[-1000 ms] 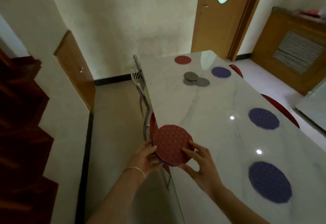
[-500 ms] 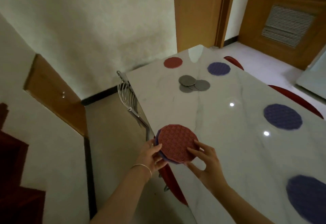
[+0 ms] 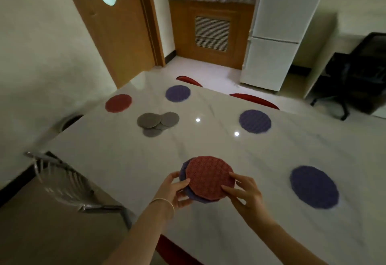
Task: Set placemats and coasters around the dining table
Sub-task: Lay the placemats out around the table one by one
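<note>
I hold a small stack of round placemats over the near part of the white marble table (image 3: 208,145). A red placemat (image 3: 208,176) lies on top, with a purple placemat (image 3: 184,170) showing beneath its left edge. My left hand (image 3: 174,190) grips the stack's left edge. My right hand (image 3: 243,191) pinches the red mat's right edge. Three purple placemats (image 3: 314,189) (image 3: 255,121) (image 3: 178,93) lie along the table's right side. One red placemat (image 3: 118,103) lies at the far left corner. Several grey coasters (image 3: 156,121) overlap in a pile near it.
A metal chair (image 3: 69,185) stands at the table's left side. Red chair seats (image 3: 253,99) tuck under the far edge and another under the near edge. Beyond stand a wooden door (image 3: 117,24), a wooden cabinet (image 3: 211,33), a white fridge (image 3: 273,41) and a black office chair (image 3: 361,70).
The view has swung right, bringing the fridge and office chair into sight. The held stack has moved from the table's left edge to over its surface.
</note>
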Motion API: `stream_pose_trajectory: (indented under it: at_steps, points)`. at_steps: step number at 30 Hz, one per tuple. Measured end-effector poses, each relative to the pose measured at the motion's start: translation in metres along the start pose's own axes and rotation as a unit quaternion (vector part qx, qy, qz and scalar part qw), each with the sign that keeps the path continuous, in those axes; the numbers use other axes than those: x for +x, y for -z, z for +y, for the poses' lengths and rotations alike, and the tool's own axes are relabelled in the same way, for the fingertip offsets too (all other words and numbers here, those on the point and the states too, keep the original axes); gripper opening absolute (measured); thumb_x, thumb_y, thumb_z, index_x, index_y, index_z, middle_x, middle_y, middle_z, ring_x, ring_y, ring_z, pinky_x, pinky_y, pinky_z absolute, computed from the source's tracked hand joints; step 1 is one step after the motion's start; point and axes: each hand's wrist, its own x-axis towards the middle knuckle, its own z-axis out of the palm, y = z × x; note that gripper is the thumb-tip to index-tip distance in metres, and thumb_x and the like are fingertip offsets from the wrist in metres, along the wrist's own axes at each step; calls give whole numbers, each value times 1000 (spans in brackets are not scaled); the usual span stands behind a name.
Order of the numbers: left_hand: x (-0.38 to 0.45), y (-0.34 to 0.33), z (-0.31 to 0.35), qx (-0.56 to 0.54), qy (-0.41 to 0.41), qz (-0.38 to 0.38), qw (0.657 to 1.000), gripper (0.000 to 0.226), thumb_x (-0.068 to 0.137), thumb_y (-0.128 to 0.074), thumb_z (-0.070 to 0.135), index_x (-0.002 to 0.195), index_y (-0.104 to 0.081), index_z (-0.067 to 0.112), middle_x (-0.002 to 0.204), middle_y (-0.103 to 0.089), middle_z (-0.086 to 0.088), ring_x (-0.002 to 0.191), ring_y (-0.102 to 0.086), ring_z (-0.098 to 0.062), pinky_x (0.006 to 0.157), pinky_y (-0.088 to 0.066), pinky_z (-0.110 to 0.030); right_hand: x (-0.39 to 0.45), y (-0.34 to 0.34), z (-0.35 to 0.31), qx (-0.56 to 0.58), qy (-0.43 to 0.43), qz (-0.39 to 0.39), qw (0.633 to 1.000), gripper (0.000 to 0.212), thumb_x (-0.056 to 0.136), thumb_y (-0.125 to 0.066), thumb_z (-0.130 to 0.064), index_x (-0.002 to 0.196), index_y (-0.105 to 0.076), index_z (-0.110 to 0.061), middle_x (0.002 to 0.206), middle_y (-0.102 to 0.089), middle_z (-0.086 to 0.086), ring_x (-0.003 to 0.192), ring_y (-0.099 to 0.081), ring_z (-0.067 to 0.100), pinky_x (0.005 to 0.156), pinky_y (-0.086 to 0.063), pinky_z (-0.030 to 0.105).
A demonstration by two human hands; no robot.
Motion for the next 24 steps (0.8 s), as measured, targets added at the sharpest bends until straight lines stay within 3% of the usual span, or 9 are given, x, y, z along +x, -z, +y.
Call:
stream_pose_trajectory:
  at_steps: [3, 7, 11, 13, 15, 19, 24]
  points:
    - [17, 10, 6, 49, 31, -48, 997, 32, 83, -69, 10, 110, -54, 19, 106, -66, -15, 83, -68, -31, 54, -56, -36, -16, -12, -18, -63, -43, 19, 997, 37, 70, -77, 2, 100, -74, -20, 121, -60, 16, 102, -58, 33, 78, -55, 46]
    - [29, 16, 5, 101, 64, -110, 987, 29, 81, -70, 10, 104, -55, 19, 99, -68, -14, 74, -69, -29, 52, -56, -33, -42, -24, -44, -143, -101, 46, 983, 41, 70, -76, 5, 102, -74, -19, 123, -60, 18, 100, -63, 34, 72, -58, 42]
    - [32, 4, -3, 164, 95, -153, 970, 26, 82, -68, 11, 101, -54, 22, 94, -68, -10, 72, -68, -26, 50, -54, -30, -75, -25, -63, -267, -128, 62, 953, 29, 79, -69, -11, 104, -72, -26, 122, -63, 12, 109, -62, 32, 64, -60, 38]
    - [32, -4, -8, 186, 104, -168, 962, 26, 81, -69, 11, 100, -55, 23, 94, -68, -11, 73, -68, -27, 49, -54, -30, -91, -25, -66, -312, -114, 58, 941, 26, 82, -59, -17, 104, -72, -26, 118, -66, 9, 109, -62, 30, 73, -59, 45]
    - [32, -10, -14, 202, 108, -183, 956, 27, 80, -70, 10, 100, -56, 22, 94, -69, -13, 74, -68, -28, 50, -55, -31, -104, -30, -65, -318, -92, 38, 943, 30, 78, -65, -11, 106, -71, -21, 114, -68, 9, 106, -63, 29, 86, -53, 54]
    - [30, -13, -21, 218, 112, -192, 950, 24, 82, -67, 8, 99, -56, 21, 95, -67, -13, 77, -67, -28, 51, -55, -32, -116, -41, -63, -286, -92, -43, 953, 65, 60, -78, 3, 118, -64, -22, 113, -67, 6, 96, -67, 21, 60, -59, 30]
    - [34, -2, -22, 232, 100, -159, 954, 24, 84, -59, 2, 99, -55, 20, 93, -65, -12, 79, -65, -29, 55, -54, -36, -112, -44, -50, -298, -75, -71, 949, 67, 59, -75, -1, 121, -61, -22, 104, -68, 6, 84, -66, 19, 52, -56, 27]
